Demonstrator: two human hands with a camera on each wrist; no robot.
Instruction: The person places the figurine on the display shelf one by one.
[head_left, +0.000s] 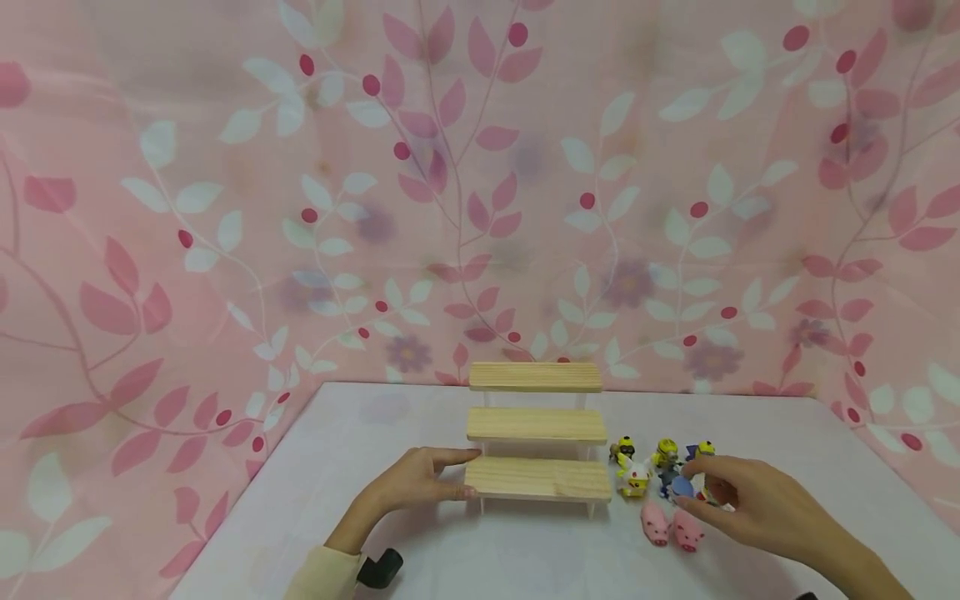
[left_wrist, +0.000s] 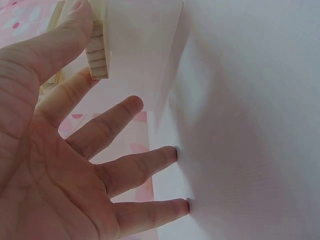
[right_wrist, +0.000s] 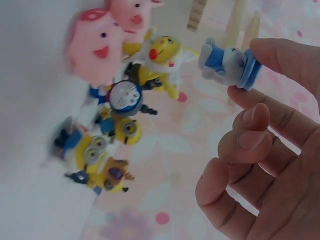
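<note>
A three-tier display stand with pale wooden boards is at the middle of the table. My left hand holds the left end of its lowest board between thumb and index finger; the other fingers are spread, as the left wrist view shows. On the right, my right hand pinches a small blue-and-white toy figurine between thumb and index finger, above the other toys. Near it are two pink toy pigs, a yellow figurine in white, a blue cat figurine and several yellow figurines in goggles.
The toys stand grouped close to the stand's right end. A white cloth covers the table. Behind it hangs a pink curtain with leaves and berries. A black device is at the left wrist.
</note>
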